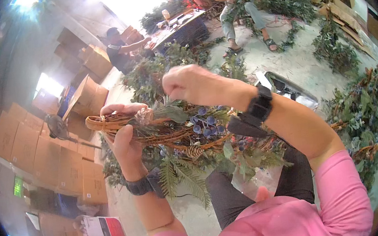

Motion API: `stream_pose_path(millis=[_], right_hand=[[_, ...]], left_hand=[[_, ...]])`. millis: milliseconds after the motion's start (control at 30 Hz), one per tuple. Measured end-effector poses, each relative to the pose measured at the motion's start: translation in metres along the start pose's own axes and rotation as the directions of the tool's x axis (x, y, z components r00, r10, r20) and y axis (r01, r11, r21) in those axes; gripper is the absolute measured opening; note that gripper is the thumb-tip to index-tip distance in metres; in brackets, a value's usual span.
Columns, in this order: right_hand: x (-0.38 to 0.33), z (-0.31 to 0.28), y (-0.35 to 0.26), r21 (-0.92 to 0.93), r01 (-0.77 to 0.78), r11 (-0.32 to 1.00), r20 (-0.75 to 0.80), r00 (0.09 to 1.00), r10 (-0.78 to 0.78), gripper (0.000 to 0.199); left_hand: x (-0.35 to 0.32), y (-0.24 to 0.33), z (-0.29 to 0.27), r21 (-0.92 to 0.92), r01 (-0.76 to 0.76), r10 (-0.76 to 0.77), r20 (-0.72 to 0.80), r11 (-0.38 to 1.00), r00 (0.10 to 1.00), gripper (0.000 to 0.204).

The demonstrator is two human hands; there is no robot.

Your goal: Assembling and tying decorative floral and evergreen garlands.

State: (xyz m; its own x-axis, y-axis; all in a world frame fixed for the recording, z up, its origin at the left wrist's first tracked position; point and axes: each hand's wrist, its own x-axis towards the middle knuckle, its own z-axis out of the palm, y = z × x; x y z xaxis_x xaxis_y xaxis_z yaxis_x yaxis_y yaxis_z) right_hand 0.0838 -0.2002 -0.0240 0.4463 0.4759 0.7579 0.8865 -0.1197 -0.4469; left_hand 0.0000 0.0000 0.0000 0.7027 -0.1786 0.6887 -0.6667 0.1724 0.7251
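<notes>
A wreath of brown twigs [166, 138] is held tilted in front of my chest. Its trim includes blue berries [207, 124], fern leaves [183, 174], a brown pine cone [195, 151] and a pale, frosted-looking cone [144, 116]. At the wreath's left end my left hand [126, 143] is wrapped round the twig frame, thumb towards me and fingers behind. Just above the greenery, my right hand [188, 85] is closed, its fingers curled under and slightly blurred. Whatever it may pinch is hidden. Both wrists wear dark bands.
Cardboard boxes [50, 153] are stacked along the left. Piles of greenery lie beyond the wreath and at the right [362, 118]. An open case [289, 90] stands on the floor. Two people sit farther off, one by a cluttered table [179, 21], one handling greenery.
</notes>
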Motion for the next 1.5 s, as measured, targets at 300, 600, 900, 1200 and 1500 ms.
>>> stream_pose_path(millis=[300, 600, 900, 1200, 1500], right_hand=[[-0.047, -0.026, -0.013, 0.022, -0.099, 0.995, 0.209, 0.974, 0.092, 0.021], [-0.01, -0.055, -0.015, 0.262, -0.438, 0.86, 0.432, 0.85, 0.301, 0.019], [0.036, -0.058, -0.034, 0.123, -0.217, 0.968, 0.304, 0.937, 0.171, 0.028], [0.03, -0.034, -0.004, -0.412, 0.276, 0.868, 0.233, 0.953, -0.193, 0.016], [-0.026, -0.036, -0.045, -0.407, 0.263, 0.875, -0.102, 0.939, -0.329, 0.012]], left_hand=[[-0.002, 0.004, 0.009, -0.027, 0.026, -0.029, -0.132, 0.999, 0.991, 0.042], [-0.002, 0.0, 0.008, -0.024, 0.025, -0.027, -0.062, 0.999, 0.998, 0.044], [0.0, 0.007, 0.009, -0.007, 0.083, -0.083, -0.026, 0.997, 0.996, 0.042], [0.0, 0.004, 0.008, -0.01, 0.063, -0.063, -0.037, 0.998, 0.997, 0.045], [-0.004, 0.002, -0.002, -0.045, 0.063, -0.067, -0.075, 0.997, 0.995, 0.043]])
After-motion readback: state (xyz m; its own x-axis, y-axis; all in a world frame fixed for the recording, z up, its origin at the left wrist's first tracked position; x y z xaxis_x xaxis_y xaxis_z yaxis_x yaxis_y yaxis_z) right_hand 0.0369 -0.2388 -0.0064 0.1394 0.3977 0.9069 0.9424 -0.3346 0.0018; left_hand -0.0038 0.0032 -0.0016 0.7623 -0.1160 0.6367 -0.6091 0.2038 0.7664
